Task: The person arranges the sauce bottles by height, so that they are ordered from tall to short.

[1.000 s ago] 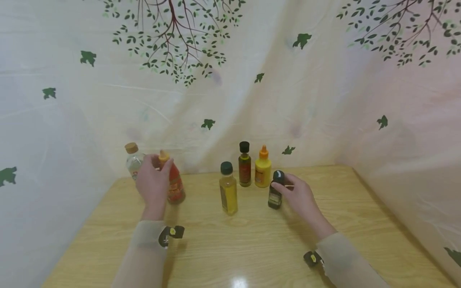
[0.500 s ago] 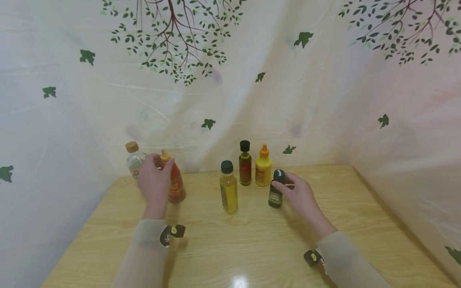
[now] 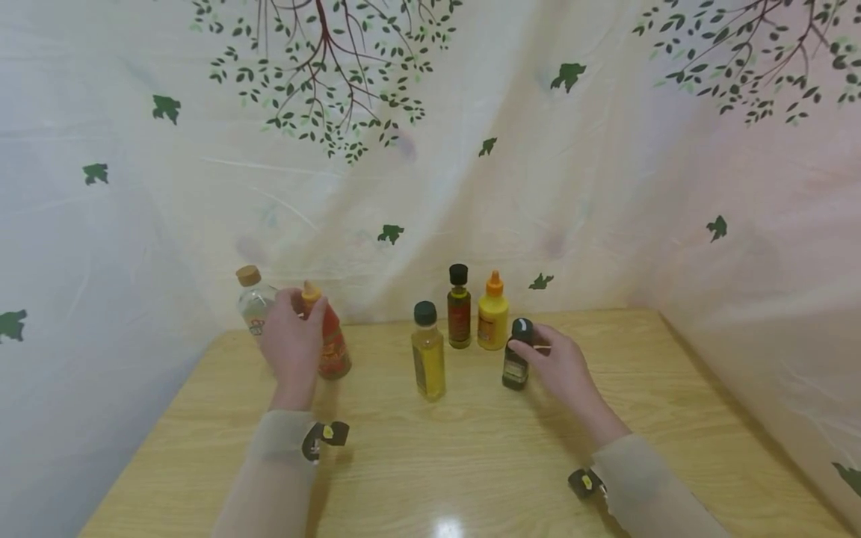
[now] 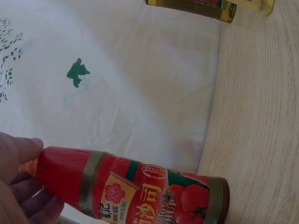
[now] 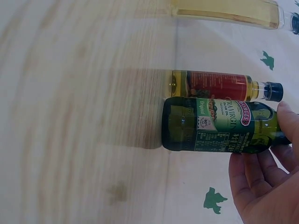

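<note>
At the left, my left hand (image 3: 292, 347) grips a red ketchup bottle (image 3: 336, 353) around its neck, just under the orange-yellow nozzle. In the left wrist view, the thumb and fingers curl about the narrow top of this ketchup bottle (image 4: 149, 189), whose label faces the camera. Behind that hand stands a clear bottle with a brown cap (image 3: 249, 276), partly hidden. My right hand (image 3: 558, 366) holds a small dark green olive oil bottle (image 3: 516, 371) near its black cap. The right wrist view shows the olive oil bottle's label (image 5: 229, 123), with fingers below and thumb above its neck.
Between the hands stands a pale yellow oil bottle (image 3: 429, 362) with a dark green cap. Farther back are a dark bottle with a red label (image 3: 460, 317) and a yellow squeeze bottle (image 3: 493, 325). A leaf-printed curtain (image 3: 430, 187) borders the wooden table (image 3: 403, 463).
The left hand and the ketchup bottle have shifted slightly to the right, the bottle leaning a little more. The right hand and the olive oil bottle have stayed nearly still.
</note>
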